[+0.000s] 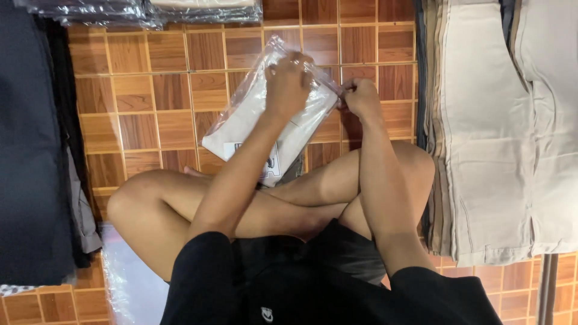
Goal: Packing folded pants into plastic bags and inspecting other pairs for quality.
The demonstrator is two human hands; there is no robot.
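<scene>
A: Where's the bag (253, 117)?
B: Past the knees, on the floor (150, 96). Left hand (288, 81) presses on it; right hand (361, 96) pinches its far corner.
A: Handling?
B: Likely light, soft, slippery; grip the edges. Trousers (487, 132) lie to its right.

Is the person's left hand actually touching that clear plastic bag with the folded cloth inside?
Touching. The head view shows the left hand pressed flat on top of the clear plastic bag, fingers curled over its upper edge.
</scene>
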